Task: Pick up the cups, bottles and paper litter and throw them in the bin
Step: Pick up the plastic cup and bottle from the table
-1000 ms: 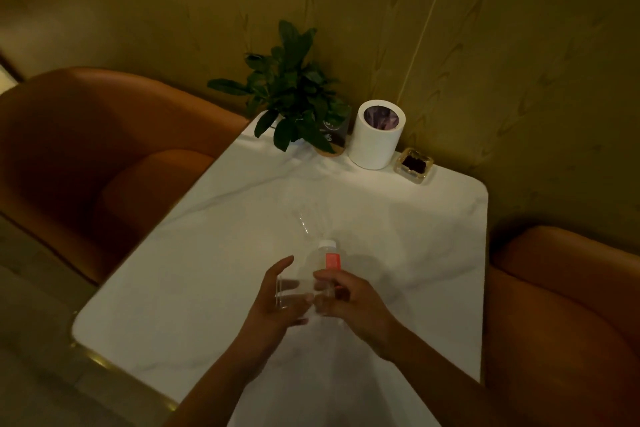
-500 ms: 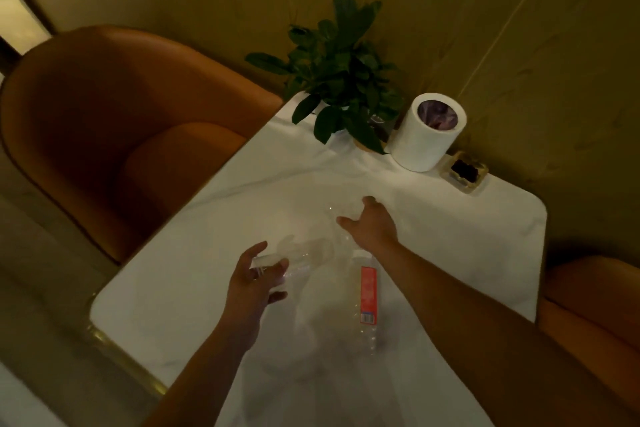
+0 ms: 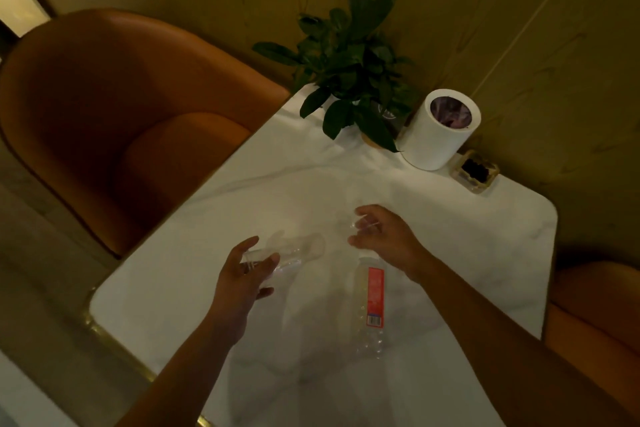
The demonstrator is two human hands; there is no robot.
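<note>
My left hand grips a clear plastic cup, held on its side just above the white marble table. Further in, my right hand curls its fingers and thumb around a second clear cup, which is hard to make out in the dim light. A clear bottle with a red label lies flat on the table under my right forearm. The white cylindrical bin with a purple liner stands at the table's far edge by the wall.
A leafy potted plant stands left of the bin. A small glass dish sits to the bin's right. One orange armchair is at the table's left and another at its right. A wood-panelled wall runs behind.
My right hand has let go of the bottle, which now lies on the table, and has reached forward onto the second cup. My left hand has moved left with its cup.
</note>
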